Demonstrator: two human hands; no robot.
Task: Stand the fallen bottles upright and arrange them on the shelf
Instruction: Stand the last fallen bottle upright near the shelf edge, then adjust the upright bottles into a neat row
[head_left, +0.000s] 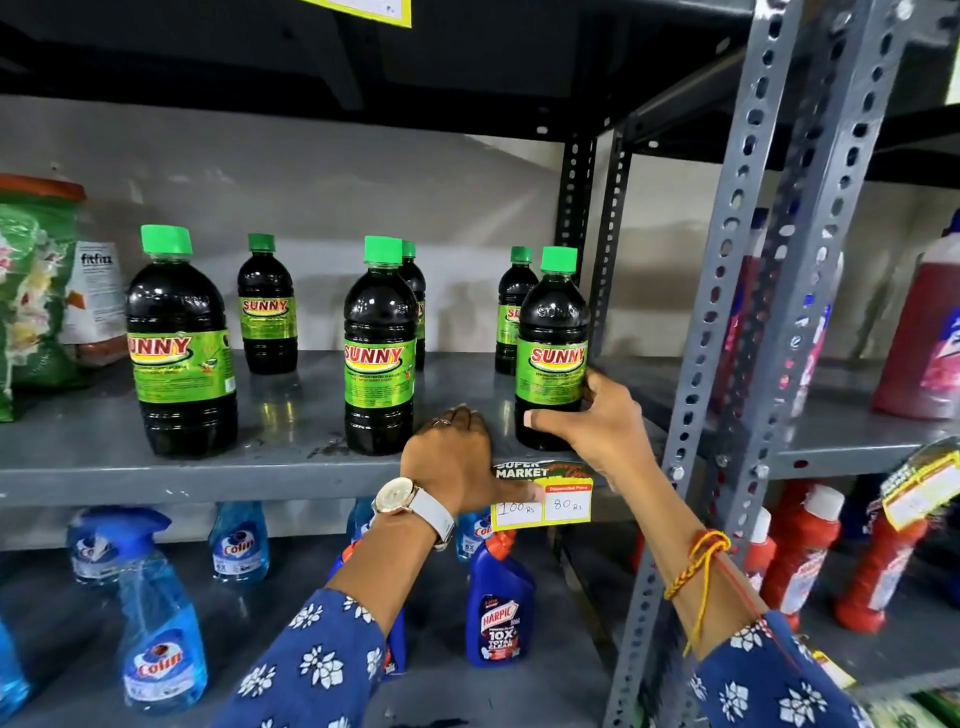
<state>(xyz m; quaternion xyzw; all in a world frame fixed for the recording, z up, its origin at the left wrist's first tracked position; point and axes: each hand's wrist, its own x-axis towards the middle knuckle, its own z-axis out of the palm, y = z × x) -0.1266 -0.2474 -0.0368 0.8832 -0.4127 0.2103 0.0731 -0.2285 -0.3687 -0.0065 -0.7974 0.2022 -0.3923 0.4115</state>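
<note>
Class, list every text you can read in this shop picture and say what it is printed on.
"SUNNY": dark bottles
"fitfizz": white packet
"Colin": blue spray bottles
"HARPIC 10X TOTAL CLEAN": dark blue bottle
"SUPER MARKET", "100 Rs", "80 Rs": price tag
Smaller print on the labels: too blurred to read.

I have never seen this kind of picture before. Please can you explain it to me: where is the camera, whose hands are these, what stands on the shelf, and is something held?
There is no machine here. The one picture comes from a camera worn on a person's head, looking forward and down, so both arms reach in from below. On the grey shelf stand dark bottles with green caps, all upright. The right hand grips the lower part of the front right bottle, which stands near the shelf's front edge. The left hand, with a watch on its wrist, rests on the shelf edge and holds nothing; its thumb touches the price tag. Blue spray bottles stand on the shelf below.
</note>
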